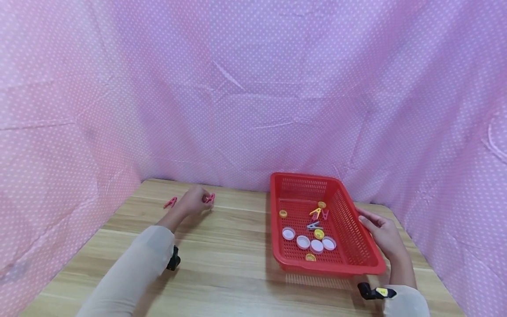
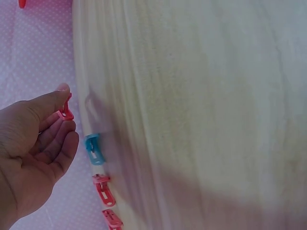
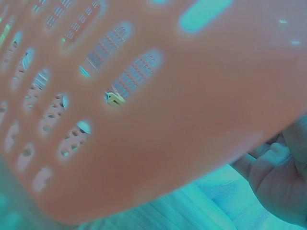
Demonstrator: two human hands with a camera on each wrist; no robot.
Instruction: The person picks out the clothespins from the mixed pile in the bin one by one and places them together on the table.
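Note:
At the far left of the table, my left hand (image 1: 194,200) pinches a pinkish-red clothespin (image 2: 66,114) between thumb and fingertips. Behind that wrist lies another pinkish-red clothespin (image 1: 170,202). The left wrist view shows a blue clothespin (image 2: 94,149) in a row with two red ones along the table edge; the blue one is hidden in the head view. On the right, my right hand (image 1: 382,233) grips the side rim of a red plastic basket (image 1: 332,267). Inside it are a yellow clothespin (image 1: 316,212), a grey one (image 1: 314,226), pinkish-red ones and several round caps.
Several white caps (image 1: 303,242) and yellow caps (image 1: 318,234) lie spread over the basket floor. The wooden table (image 1: 229,246) stretches between the left arm and the basket. Pink dotted cloth (image 1: 245,110) hangs behind and at both sides.

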